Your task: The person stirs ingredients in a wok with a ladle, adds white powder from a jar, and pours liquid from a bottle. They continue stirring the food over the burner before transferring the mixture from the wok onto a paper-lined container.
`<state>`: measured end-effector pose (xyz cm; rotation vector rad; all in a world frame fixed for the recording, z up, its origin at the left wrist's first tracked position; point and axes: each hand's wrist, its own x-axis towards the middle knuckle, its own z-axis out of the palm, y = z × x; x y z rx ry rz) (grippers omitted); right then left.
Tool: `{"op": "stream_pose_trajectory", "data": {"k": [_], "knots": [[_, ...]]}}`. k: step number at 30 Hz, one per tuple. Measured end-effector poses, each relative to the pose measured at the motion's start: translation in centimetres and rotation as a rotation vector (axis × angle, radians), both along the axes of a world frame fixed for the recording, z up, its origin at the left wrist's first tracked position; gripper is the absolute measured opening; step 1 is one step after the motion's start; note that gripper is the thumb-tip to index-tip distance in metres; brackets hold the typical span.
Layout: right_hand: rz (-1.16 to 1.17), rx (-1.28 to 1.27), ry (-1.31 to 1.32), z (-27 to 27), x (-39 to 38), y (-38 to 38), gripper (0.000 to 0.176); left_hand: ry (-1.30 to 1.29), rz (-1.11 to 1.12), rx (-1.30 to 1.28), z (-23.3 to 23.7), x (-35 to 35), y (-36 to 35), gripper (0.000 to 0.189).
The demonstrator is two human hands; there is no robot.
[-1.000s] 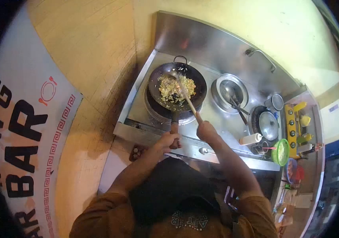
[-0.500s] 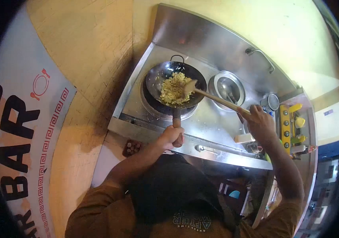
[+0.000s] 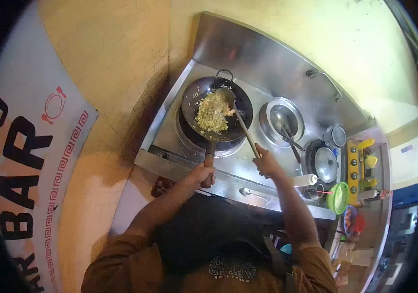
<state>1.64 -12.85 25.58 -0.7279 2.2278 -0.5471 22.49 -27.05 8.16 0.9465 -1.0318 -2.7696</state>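
Note:
A dark wok (image 3: 242,102) sits tilted on the burner with fried rice (image 3: 212,115) heaped in it. My left hand (image 3: 200,174) is closed around its wooden handle (image 3: 210,157). In my right hand (image 3: 268,163) is the shaft of a long-handled wok ladle (image 3: 244,128), with the fingers wrapped round it. The ladle's rounded head rests in the wok at the upper right of the rice. Some pinkish bits show at the right edge of the rice.
Right of the wok stands a metal pot (image 3: 267,113) with utensils in it. Farther right are a lidded pan (image 3: 325,165), a white bottle (image 3: 305,180), a green basket (image 3: 338,198) and a yellow rack (image 3: 352,164). A steel backsplash (image 3: 262,53) rises behind.
My right hand has moved left and nearer my body, so the ladle stands steeper. Its head has swung up along the rice, which has shifted and spread. My left hand keeps the wok handle.

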Motion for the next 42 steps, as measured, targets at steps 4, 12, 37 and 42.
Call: {"op": "stream_pose_trajectory", "data": {"k": [4,12,37,42], "knots": [[0.141,-0.055,0.063,0.3,0.6,-1.8,0.068,-0.045,0.027,-0.053,0.7,0.5,0.6,0.021],[0.626,0.469,0.665,7.3,6.1,5.0,0.068,-0.161,-0.034,-0.105,2.3,-0.2,0.2,0.013],[0.271,-0.009,0.591,-6.4,1.0,-3.2,0.069,0.036,0.086,0.248,4.2,1.2,0.8,0.016],[0.620,0.229,0.613,2.3,6.0,4.3,0.062,0.017,-0.031,0.246,2.7,2.1,-0.7,0.015]]}}
